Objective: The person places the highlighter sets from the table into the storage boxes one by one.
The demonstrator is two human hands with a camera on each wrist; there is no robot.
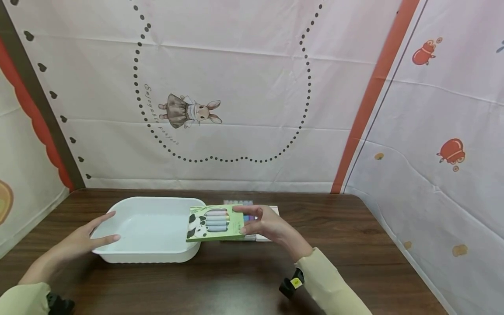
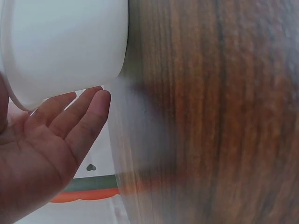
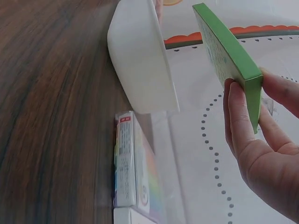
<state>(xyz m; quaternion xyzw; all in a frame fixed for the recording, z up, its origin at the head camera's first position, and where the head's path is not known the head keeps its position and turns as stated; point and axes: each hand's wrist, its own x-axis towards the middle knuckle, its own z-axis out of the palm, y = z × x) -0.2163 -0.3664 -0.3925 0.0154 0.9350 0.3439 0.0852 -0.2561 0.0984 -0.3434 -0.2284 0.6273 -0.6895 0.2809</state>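
Note:
My right hand (image 1: 269,225) pinches the right end of a flat green panda-print box (image 1: 236,223), thumb on one side and fingers on the other. Through the box's window, a row of pale sticks shows. Its left end overlaps the right rim of a white plastic tray (image 1: 153,258) in the head view; the right wrist view shows the box (image 3: 233,51) raised above the table. At the tray's left end, my left hand (image 1: 80,240) is spread, thumb and forefinger over the rim. The other fingers (image 2: 88,116) extend along the outer wall in the left wrist view.
A rainbow-coloured box (image 3: 145,172) lies on the table right of the tray, with a white box (image 3: 131,217) at its end. Pale capped items (image 1: 238,202) show behind the green box. Printed cloth (image 1: 252,87) hangs behind the dark wooden table (image 1: 354,245).

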